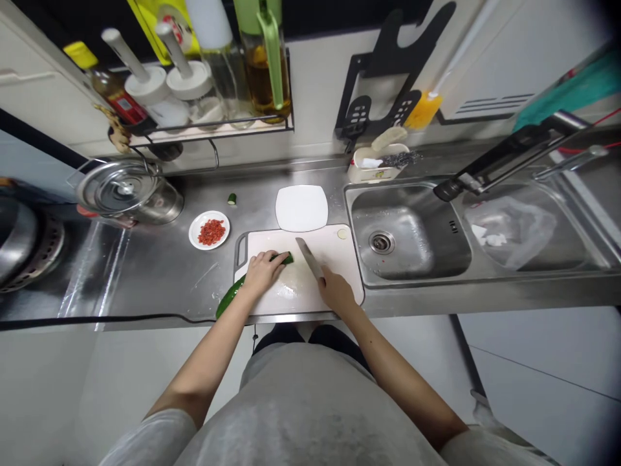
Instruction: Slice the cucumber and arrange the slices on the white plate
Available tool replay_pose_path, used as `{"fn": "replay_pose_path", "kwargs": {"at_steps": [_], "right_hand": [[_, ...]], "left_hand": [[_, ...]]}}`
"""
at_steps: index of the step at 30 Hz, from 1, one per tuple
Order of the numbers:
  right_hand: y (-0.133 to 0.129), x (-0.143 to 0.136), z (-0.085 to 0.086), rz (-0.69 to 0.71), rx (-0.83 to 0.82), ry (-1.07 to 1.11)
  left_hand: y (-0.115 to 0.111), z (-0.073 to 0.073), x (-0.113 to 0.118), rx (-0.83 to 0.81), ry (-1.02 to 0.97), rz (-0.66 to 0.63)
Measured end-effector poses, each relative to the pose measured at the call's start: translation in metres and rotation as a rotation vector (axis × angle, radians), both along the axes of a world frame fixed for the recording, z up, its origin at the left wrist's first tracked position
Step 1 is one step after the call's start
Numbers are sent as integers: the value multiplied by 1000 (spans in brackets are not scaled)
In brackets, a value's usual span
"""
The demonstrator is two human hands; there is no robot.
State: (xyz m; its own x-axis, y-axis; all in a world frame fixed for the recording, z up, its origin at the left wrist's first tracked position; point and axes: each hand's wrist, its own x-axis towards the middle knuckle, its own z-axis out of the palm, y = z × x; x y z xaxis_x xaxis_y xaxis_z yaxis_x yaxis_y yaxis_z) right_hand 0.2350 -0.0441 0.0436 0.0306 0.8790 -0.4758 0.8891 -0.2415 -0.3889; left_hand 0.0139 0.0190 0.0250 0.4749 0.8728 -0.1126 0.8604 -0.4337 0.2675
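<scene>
A white cutting board (305, 294) with a grey rim lies at the counter's front edge. My left hand (264, 270) presses down on a dark green cucumber (289, 259), its end showing past my fingertips. More green cucumber (229, 299) shows left of the wrist, over the board's edge; whether the two are one piece is hidden. My right hand (336, 291) is wrapped round the handle of a kitchen knife (309, 257). Its blade points away and leftward over the board, apart from the cucumber. A pale round slice (342, 233) rests in the board's far right corner.
Behind the board sits a white plate (301, 207). Left of it are a cucumber stub (231, 199), a small dish (193, 232) of chopped red bits and a lidded steel pot (167, 199). A sink (410, 223) adjoins on the right; a bottle rack (218, 129) hangs above.
</scene>
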Motion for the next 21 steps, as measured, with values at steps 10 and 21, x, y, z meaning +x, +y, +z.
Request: {"fn": "replay_pose_path", "kwargs": {"at_steps": [10, 21], "right_hand": [[5, -9, 7, 24, -46, 8], [14, -18, 21, 74, -111, -111]], "left_hand": [[-6, -6, -5, 44, 59, -43], [-7, -17, -11, 144, -45, -119]]}}
